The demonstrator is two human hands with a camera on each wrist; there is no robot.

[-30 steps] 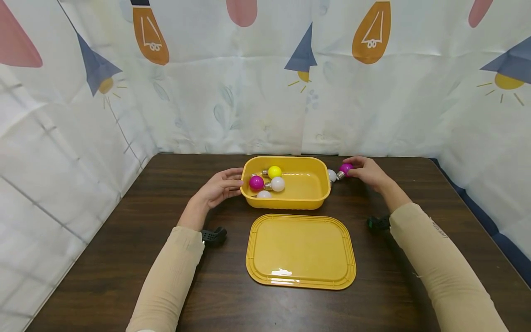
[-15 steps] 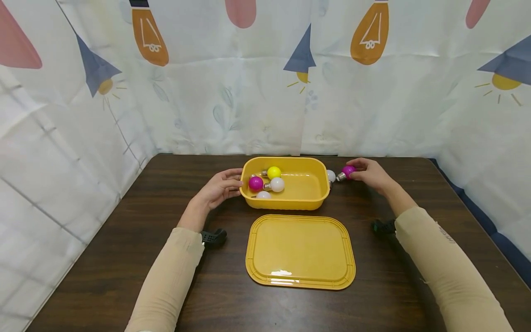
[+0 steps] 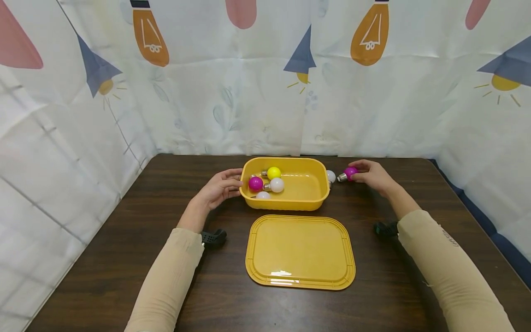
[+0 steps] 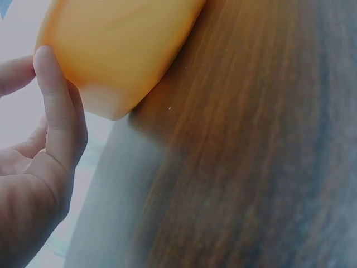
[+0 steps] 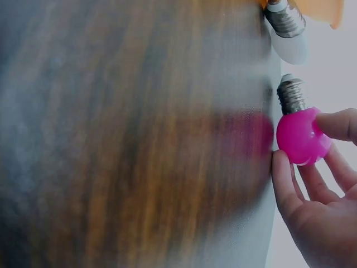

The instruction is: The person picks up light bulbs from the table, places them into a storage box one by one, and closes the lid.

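My right hand (image 3: 373, 176) pinches the round part of a magenta light bulb (image 3: 351, 171) between thumb and fingers, right of the yellow box. The bulb's metal screw base (image 5: 291, 95) points left towards a white bulb (image 3: 330, 176) beside the box. Whether the magenta bulb touches the table cannot be told. The fingertips of my left hand (image 3: 216, 189) touch the left end of the yellow box (image 3: 286, 204), with fingers fairly straight. In the box lie a yellow bulb (image 3: 274, 173), another magenta bulb (image 3: 255, 184) and two white bulbs, one partly hidden by the front wall.
A yellow lid (image 3: 300, 251) lies flat on the dark wooden table (image 3: 124, 258), in front of the box. A printed white curtain (image 3: 249, 92) hangs behind the table and along its sides. Dark straps with devices sit at both wrists.
My right hand has shifted slightly right with the magenta bulb, widening the space between it and the white bulb beside the box. My left hand stays at the box's left end.
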